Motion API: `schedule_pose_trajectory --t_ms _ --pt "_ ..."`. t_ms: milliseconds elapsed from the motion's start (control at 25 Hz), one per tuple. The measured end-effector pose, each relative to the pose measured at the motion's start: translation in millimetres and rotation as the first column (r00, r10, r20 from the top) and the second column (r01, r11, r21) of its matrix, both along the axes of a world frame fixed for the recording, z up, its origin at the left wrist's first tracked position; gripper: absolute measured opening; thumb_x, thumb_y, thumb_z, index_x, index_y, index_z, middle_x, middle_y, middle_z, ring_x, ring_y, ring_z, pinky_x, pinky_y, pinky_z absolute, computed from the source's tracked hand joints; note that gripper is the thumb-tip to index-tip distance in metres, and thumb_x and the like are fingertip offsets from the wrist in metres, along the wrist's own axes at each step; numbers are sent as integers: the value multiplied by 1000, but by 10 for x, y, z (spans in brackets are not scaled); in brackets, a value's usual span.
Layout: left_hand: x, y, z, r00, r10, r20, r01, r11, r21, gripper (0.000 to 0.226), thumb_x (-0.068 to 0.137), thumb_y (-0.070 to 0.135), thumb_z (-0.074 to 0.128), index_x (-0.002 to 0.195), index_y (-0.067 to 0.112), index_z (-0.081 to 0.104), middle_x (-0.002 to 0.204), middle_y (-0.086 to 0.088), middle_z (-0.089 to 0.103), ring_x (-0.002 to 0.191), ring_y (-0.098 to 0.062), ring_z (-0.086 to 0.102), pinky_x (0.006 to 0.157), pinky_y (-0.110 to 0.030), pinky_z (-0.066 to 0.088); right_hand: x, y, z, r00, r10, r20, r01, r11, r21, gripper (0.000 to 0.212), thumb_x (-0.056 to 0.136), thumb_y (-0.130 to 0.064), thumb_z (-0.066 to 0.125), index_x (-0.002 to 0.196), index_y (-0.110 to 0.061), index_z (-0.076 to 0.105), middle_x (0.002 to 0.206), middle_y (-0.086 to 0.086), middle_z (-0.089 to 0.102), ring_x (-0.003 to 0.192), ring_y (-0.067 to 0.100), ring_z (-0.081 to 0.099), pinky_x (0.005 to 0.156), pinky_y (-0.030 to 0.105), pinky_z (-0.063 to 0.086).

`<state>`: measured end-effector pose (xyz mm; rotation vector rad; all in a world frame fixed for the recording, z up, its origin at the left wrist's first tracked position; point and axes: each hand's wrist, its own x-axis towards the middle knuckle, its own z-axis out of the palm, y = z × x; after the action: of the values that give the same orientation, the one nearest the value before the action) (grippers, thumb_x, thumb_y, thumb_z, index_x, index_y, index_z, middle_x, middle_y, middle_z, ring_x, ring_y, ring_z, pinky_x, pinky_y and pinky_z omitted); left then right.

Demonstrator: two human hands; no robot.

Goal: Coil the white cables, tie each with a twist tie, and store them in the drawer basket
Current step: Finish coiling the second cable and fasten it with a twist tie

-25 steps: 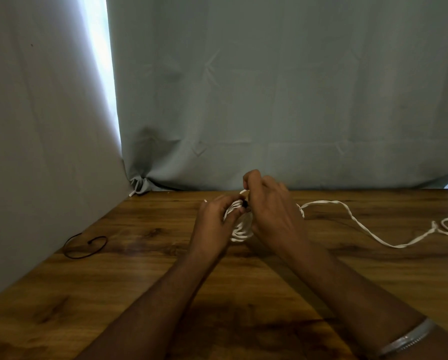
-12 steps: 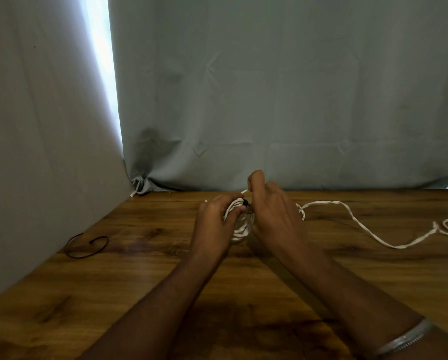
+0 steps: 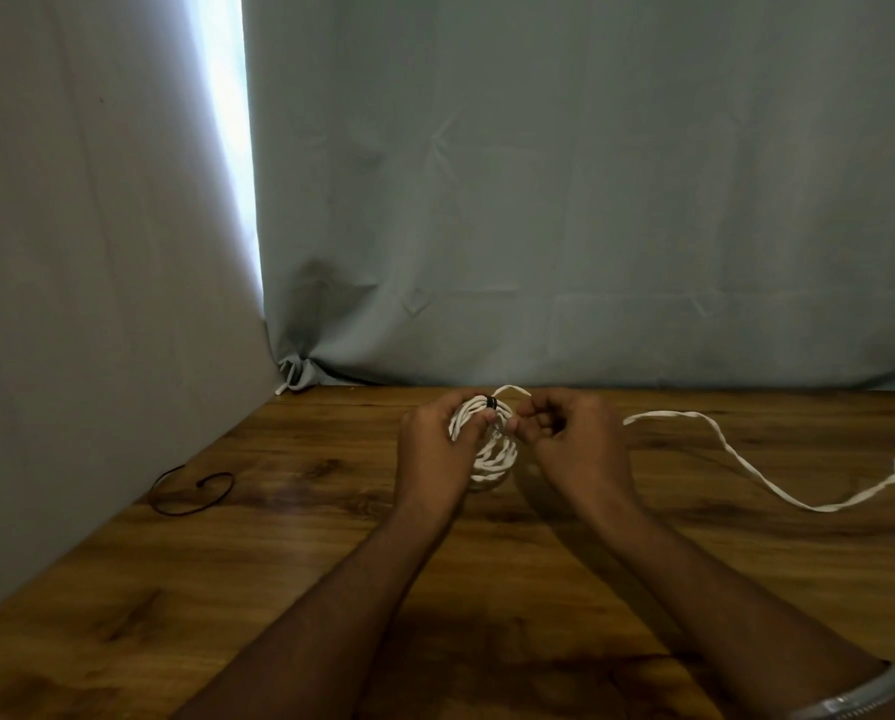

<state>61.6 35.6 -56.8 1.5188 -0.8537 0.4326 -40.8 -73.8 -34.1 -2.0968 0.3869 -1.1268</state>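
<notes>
Coiled white cable (image 3: 487, 444) held just above the wooden desk (image 3: 331, 589), toward its far edge, centre of view. Black twist tie (image 3: 491, 402) wraps the top of the bundle.

Left hand (image 3: 435, 454) grips the coil's left side, fingers curled round the loops, thumb across the front. Right hand (image 3: 575, 444) sits just right of the coil, fingers curled inward near the tie; whether its fingertips pinch a tie end or hold nothing cannot be told, too small and shadowed. A short white cable tail pokes out above the tie.

Second white cable (image 3: 746, 459) lies loose across the right of the desk, running off the right edge, uncoiled. A spare black twist tie (image 3: 191, 491) lies on the desk far left, near the grey curtain (image 3: 539, 200). No drawer basket in view.

Risks, as judged:
- Tie may be only lightly twisted. If the left hand lets go early, the stiff loops likely spring open and the tie slides off.
- Lower loops look loose and uneven; one could drop out of the bundle in carrying and snag.
- The loose tail could catch on the basket rim or tangle with the second cable.
- The spare tie is dark, thin and well apart from the hands; easy to overlook or knock off the left edge.
- The uncoiled cable hanging off the right edge may slide off if an arm nudges it.
</notes>
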Motion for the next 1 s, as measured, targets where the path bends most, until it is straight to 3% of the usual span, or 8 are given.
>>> schedule_pose_trajectory --t_ms 120,200,320,440,560,720,880,1000 --pt "17 -17 -16 999 -24 -27 23 999 -35 22 85 22 74 105 15 80 93 7 80 87 -7 75 80 -40 62 12 -17 -5 999 -5 34 4 1000 26 24 82 -17 85 73 -32 69 63 -12 69 61 2 66 59 24 50" --pt "23 -17 -22 999 -35 -34 34 999 -25 23 84 24 73 104 15 80 92 6 80 87 -8 76 80 -41 62 8 -31 13 989 10 147 -20 998 67 25 83 -12 82 78 -31 67 66 -8 70 63 6 68 60 28 55" --pt "3 -32 -17 994 -87 -63 84 996 -39 17 88 14 75 105 12 80 94 2 81 89 -14 77 83 -44 62 -16 32 66 954 119 274 -134 990 38 19 87 -9 79 91 -24 68 77 -7 70 68 4 66 60 17 52" --pt "-58 -49 44 884 -296 -362 202 940 -273 14 90 5 76 103 9 77 97 -12 80 96 -31 77 92 -52 61 -24 77 83 941 248 229 -261 965 26 10 85 -14 83 92 -18 76 84 -7 76 76 6 71 64 16 53" --pt "-26 -37 87 748 -383 -542 157 896 -416 11 90 3 74 100 9 75 100 -22 78 93 -36 74 97 -56 57 -8 -17 87 937 279 211 -276 960 -44 10 81 -15 86 89 -18 82 91 -8 76 79 7 68 67 15 47" --pt "7 -28 90 693 -414 -590 147 883 -446 18 91 6 74 109 2 74 101 -23 77 91 -36 73 96 -57 57 -30 -122 116 933 334 136 -317 939 -136 12 80 -17 86 92 -16 84 98 -3 72 83 2 63 68 8 42" --pt "-13 -11 102 705 -408 -580 189 897 -400 17 91 7 74 107 2 75 96 -19 79 82 -28 75 84 -42 62 -54 -228 128 945 317 80 -282 914 -293 16 90 -17 78 104 -23 82 91 -10 68 79 12 62 65 12 41" --pt "-43 1 104 710 -399 -580 240 912 -334 17 92 5 73 109 1 75 96 -19 79 77 -22 76 76 -33 63 -58 -280 108 968 249 -38 -237 852 -466 27 87 -14 78 107 -31 81 87 -15 63 74 9 57 62 20 42"
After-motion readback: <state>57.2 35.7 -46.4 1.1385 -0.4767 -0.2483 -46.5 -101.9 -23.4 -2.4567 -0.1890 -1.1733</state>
